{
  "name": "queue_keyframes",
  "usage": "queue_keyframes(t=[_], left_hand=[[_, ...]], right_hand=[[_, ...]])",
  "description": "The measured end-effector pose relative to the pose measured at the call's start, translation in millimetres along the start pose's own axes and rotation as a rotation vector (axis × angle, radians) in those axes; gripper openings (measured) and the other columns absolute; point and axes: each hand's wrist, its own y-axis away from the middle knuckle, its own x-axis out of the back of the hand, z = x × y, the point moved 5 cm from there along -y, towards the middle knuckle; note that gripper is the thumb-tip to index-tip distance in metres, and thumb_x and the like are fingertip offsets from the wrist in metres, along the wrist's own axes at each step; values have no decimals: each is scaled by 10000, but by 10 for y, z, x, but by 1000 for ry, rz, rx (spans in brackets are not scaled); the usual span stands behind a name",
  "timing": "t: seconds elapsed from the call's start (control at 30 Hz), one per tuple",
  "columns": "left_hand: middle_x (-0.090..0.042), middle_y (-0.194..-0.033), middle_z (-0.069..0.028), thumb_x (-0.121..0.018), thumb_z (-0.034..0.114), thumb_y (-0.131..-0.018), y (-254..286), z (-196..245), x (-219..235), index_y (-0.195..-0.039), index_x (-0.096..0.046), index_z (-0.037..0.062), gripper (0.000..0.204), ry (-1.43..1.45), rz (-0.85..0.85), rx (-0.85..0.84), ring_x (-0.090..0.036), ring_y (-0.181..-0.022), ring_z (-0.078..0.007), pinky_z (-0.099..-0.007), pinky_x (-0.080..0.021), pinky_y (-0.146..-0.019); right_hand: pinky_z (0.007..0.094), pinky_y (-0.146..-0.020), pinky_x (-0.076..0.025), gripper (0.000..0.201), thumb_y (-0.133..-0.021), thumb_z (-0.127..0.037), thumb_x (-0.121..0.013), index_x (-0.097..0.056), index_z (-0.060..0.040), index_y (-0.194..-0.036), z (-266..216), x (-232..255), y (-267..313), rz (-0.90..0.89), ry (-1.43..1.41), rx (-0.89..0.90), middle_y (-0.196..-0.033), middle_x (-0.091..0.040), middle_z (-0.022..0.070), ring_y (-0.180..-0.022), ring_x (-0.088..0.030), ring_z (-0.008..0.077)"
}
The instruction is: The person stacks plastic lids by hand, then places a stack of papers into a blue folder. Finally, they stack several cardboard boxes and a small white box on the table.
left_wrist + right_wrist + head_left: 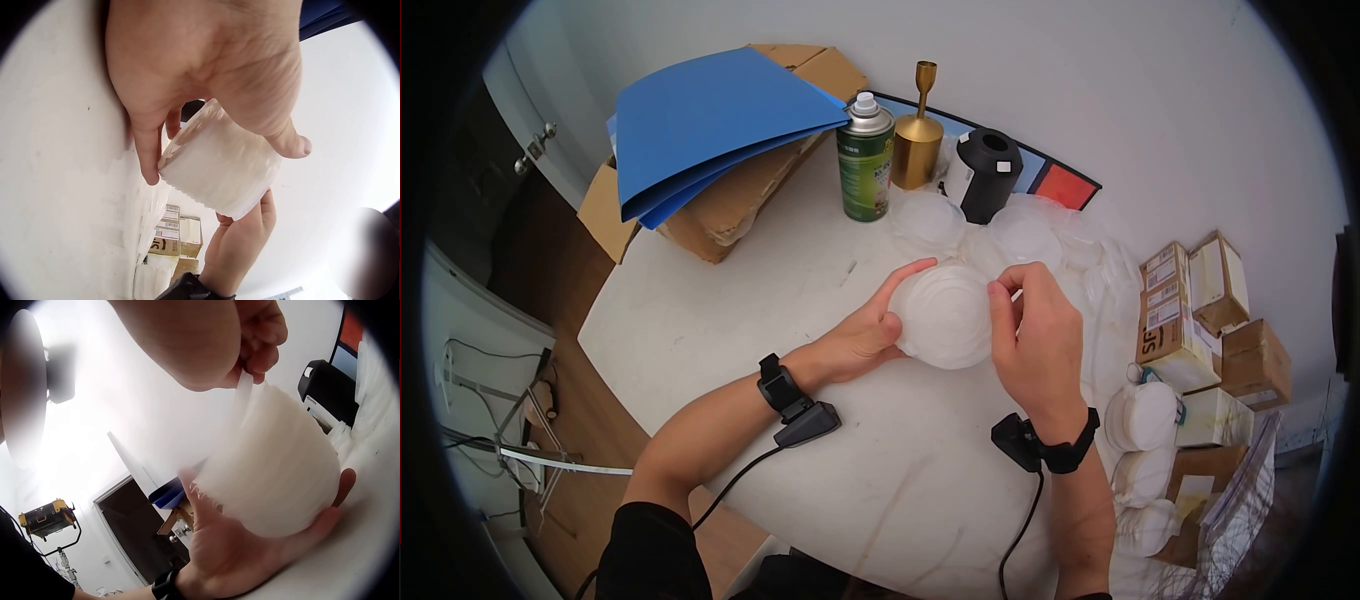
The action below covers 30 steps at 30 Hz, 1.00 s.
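Note:
A round white translucent stack with ridged layers (945, 315) is held above the table between both hands; its side shows in the left wrist view (219, 162) and the right wrist view (275, 462). The left hand (862, 335) grips it from the left, thumb on the near side and fingers round the far side. At its upper right edge the right hand (1040, 335) pinches a thin white piece, which stands up from the stack (242, 394) in the right wrist view. Similar clear round pieces (927, 222) lie just behind.
Behind stand a green spray can (865, 165), a gold candle holder (917, 150) and a black cylinder (988, 175). Blue folders (720, 120) rest on a cardboard box (710, 215) at back left. Small cartons (1175, 320) and white wrapped rolls (1140, 415) line the right side.

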Motion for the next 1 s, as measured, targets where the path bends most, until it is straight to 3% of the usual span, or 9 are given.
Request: queue_keyframes(t=[0.23, 0.33, 0.43, 0.53, 0.63, 0.8, 1.0], left_hand=[[-292, -1637, -66, -761, 757, -759, 2, 13, -9, -1658, -107, 260, 1217, 22, -16, -1, -306, -1529, -283, -535, -364, -1208], [-303, -1631, -59, -782, 673, -821, 2, 16, -12, -1658, -119, 260, 1145, 52, -21, 7, -314, -1524, -270, -532, -367, -1206], [-310, -1628, -57, -785, 592, -871, 13, 23, -17, -1659, -125, 260, 1080, 75, -15, 14, -318, -1522, -265, -533, -370, -1203], [-290, -1640, -66, -782, 550, -894, 18, 43, -29, -1660, -123, 261, 1051, 84, -23, 20, -312, -1524, -273, -537, -366, -1203], [-220, -1671, -86, -781, 534, -902, 48, 41, -25, -1662, -121, 254, 1045, 72, -18, 39, -294, -1528, -289, -539, -362, -1200], [-110, -1697, -120, -768, 507, -920, 52, 47, -19, -1668, -103, 204, 1045, 3, -58, 43, -264, -1529, -299, -514, -372, -1184], [-181, -1659, -111, -713, 372, -985, 41, 9, 18, -1664, -111, 169, 930, -32, -35, 43, -371, -1438, -232, -457, -413, -1154]], right_hand=[[387, -593, -505, 101, -925, -54, -682, -583, -39, -939, -84, -17, 33, 29, 130, 82, -900, -620, 93, -711, -651, 290], [379, -659, -528, 138, -898, -58, -696, -620, -31, -1010, -94, -35, 39, 18, 224, 138, -988, -631, 108, -842, -656, 292], [378, -811, -547, 319, -879, -69, -711, -652, -16, -1188, -121, -47, 14, 119, 233, 211, -1181, -631, 145, -1066, -634, 327], [440, -1009, -496, 517, -888, -155, -730, -613, -34, -1378, -134, -85, 18, 35, 171, 262, -1411, -558, 193, -1285, -541, 393], [521, -1128, -401, 610, -910, -312, -728, -581, -86, -1458, -237, -142, 35, -112, 108, 348, -1550, -455, 217, -1423, -422, 430], [579, -1172, -332, 684, -902, -467, -703, -568, -129, -1481, -244, -340, 127, -221, 159, 363, -1605, -376, 256, -1470, -349, 460], [584, -1172, -329, 698, -902, -438, -713, -545, -120, -1500, -177, -433, 154, -255, 117, 315, -1607, -356, 281, -1465, -352, 465]])
